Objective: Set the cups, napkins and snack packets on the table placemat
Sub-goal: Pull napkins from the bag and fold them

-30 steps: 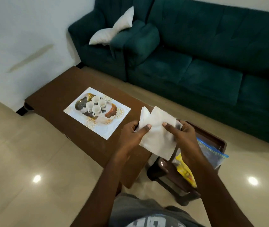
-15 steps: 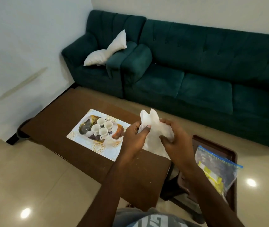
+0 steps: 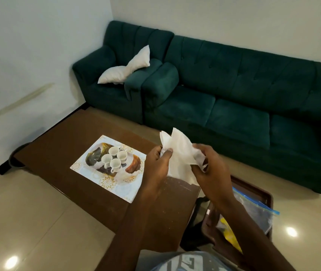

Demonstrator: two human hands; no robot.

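Over table [image 3: 58, 153] | left grip [image 3: 155, 169], right grip [image 3: 212, 173] pinching napkin [image 3: 179, 151] | cups [image 3: 113, 159] on placemat [image 3: 105, 182] | sofa [image 3: 233, 85] beyond

Free placemat [image 3: 116, 185] border around four clustered cups [image 3: 114, 158], open brown tabletop [image 3: 62, 153] on either side

One wide-angle view, worn on the person's head, faces forward and steeply down. The left hand [image 3: 156, 169] and right hand [image 3: 212, 173] sit near the lens, the bench [image 3: 62, 153] lies below them, and the sofa [image 3: 233, 85] spans the far upper part.
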